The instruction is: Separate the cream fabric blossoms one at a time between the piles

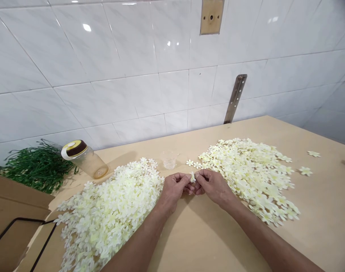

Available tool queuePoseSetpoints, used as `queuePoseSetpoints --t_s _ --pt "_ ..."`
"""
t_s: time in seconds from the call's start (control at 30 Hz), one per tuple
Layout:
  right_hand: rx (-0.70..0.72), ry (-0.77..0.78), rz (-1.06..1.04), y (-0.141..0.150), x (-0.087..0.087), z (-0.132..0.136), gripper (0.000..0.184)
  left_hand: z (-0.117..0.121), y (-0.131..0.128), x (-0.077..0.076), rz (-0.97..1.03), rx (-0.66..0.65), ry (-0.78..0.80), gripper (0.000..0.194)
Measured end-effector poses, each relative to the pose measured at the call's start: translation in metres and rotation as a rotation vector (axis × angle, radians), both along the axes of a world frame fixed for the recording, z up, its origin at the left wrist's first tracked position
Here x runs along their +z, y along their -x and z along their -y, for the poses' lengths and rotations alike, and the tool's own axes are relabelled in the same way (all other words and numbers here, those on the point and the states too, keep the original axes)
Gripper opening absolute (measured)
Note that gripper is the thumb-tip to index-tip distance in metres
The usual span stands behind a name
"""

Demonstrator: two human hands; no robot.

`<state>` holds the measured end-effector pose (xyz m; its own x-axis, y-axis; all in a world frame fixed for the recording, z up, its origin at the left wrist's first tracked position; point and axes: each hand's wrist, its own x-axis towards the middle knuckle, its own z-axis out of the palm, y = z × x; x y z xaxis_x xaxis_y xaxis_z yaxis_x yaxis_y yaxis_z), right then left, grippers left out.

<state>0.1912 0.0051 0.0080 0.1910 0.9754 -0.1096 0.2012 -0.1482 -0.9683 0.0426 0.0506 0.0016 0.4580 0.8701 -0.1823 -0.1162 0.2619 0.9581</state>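
Between the fingertips of both hands is a small white artificial flower [192,177], seen nearly edge-on. My left hand [175,187] pinches it from the left, thumb and fingers pressed together. From the other side my right hand [210,184] closes on it in the same way. Whether a second petal piece or other small part is in the fingers is hidden. To the left of my left forearm spreads a big heap of white flowers [118,204]. A flatter pile of pale yellow flowers [254,173] lies beyond my right hand.
A small clear plastic cup [169,160] stands just beyond my hands. At the left are a clear bottle [90,162] with a brown and yellow lid, green artificial stems [39,170] and a cardboard box [16,211]. A metal bracket [235,99] leans at the tiled wall [132,94].
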Motion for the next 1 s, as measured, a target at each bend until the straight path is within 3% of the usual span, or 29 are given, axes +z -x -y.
queuePoseSetpoints --t_s 0.27,0.47,0.63,0.83,1.0 --pt "0.036 -0.024 -0.057 -0.001 -0.001 0.001 0.025 0.003 -0.003 0.007 -0.040 0.044 0.034 0.026" --pt "0.003 -0.028 -0.051 -0.001 -0.006 0.001 0.027 0.003 -0.006 0.003 -0.115 0.108 -0.010 0.023" --pt "-0.059 -0.065 0.089 0.002 -0.012 0.000 0.025 0.003 -0.009 -0.003 -0.158 0.126 -0.098 0.021" --pt "-0.027 -0.195 0.279 0.002 -0.007 0.006 0.022 0.004 -0.011 -0.006 -0.239 0.135 -0.168 0.017" --pt "-0.013 -0.186 0.288 0.000 -0.007 0.006 0.023 0.006 -0.011 -0.005 -0.209 0.122 -0.175 0.018"
